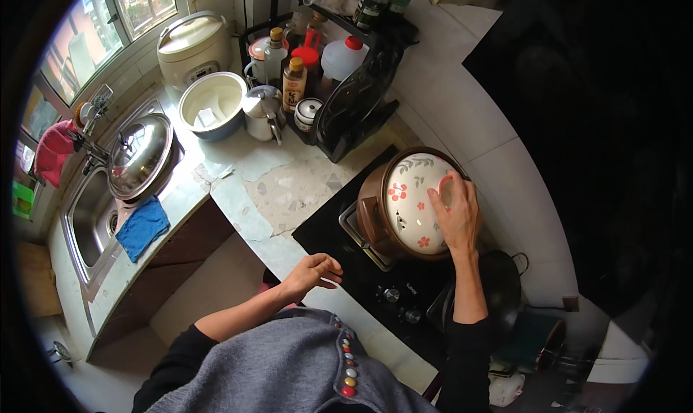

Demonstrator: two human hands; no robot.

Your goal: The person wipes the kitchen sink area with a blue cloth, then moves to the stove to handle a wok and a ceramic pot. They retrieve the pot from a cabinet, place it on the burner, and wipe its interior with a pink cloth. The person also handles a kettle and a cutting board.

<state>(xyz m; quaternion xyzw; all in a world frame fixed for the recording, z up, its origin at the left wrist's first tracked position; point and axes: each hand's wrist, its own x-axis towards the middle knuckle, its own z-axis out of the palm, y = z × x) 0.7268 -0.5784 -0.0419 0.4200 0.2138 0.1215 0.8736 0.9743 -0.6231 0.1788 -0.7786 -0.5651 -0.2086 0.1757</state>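
Note:
A brown clay pot (370,218) stands on the left part of a black gas hob (330,223). Its white ceramic lid (414,202), painted with red flowers and grey leaves, lies on top. My right hand (457,212) is closed around the lid's red-rimmed knob. Nothing is held by my left hand (314,275), which hovers over the counter's front edge by the hob with fingers loosely bent. Two control knobs are on the hob's front part, and a dark wok (498,291) sits partly behind my right forearm.
Left of the hob, the stone counter holds a steel jug (262,112), an open inner pot (214,107) and a rice cooker (192,53). Bottles fill a black rack (346,126). A large domed steel lid (141,156) and a blue cloth (143,229) lie by the sink (89,223).

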